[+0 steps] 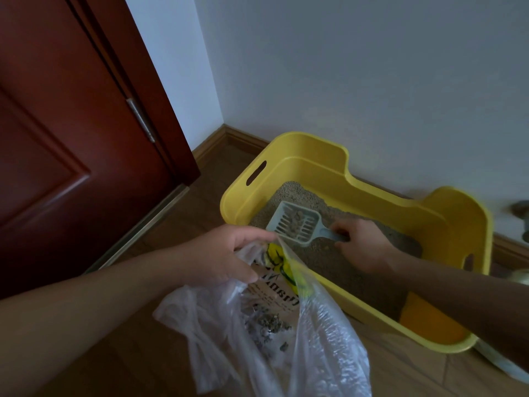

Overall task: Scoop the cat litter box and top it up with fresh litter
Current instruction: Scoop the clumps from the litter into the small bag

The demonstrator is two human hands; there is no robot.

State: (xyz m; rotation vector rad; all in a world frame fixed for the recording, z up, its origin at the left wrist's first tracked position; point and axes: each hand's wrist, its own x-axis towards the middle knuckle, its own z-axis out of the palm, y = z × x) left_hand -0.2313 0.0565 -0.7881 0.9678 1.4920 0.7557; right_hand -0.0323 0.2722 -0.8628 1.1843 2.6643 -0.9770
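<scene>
Yellow litter box (309,156) sits on wood floor (177,224) against white wall (343,67), grey-brown litter (329,259) inside. Right hand (362,245) closed around handle of pale blue slotted scoop (294,222), scoop head raised just above litter near the box's left end, a few clumps in it. Left hand (226,253) pinches open rim of clear plastic bag (274,333) just beside box's near wall; dark clumps and a printed wrapper inside bag. Red-brown door (71,124) at left.
</scene>
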